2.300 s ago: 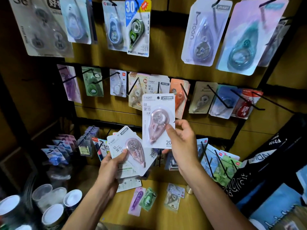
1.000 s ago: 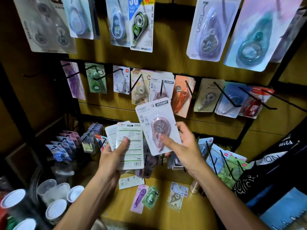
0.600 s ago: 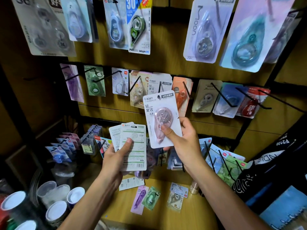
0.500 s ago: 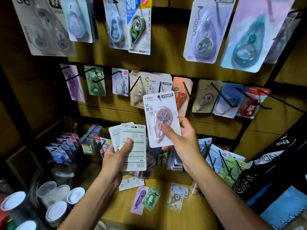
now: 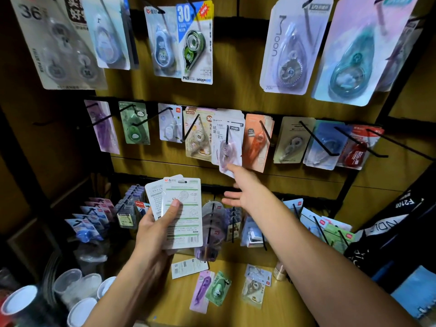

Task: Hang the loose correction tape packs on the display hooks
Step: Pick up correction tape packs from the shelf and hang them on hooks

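A: Status of the pink correction tape pack (image 5: 227,147)?

B: It hangs on a thin black wire hook (image 5: 227,135) in the middle row (flat glossy card, teardrop blister). Right hand (image 5: 245,192) is just below it, fingers straight, grasping nothing.

A: Left hand (image 5: 157,228)?

B: It grips a fanned stack of packs (image 5: 182,208), printed card backs facing out, thumb pressed on top.

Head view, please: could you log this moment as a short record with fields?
left hand: grips a stack of packs, backs showing
right hand: open, fingertip at the pink pack
pink pack: on a middle-row hook
shelf: four loose packs lie flat, among them a green one
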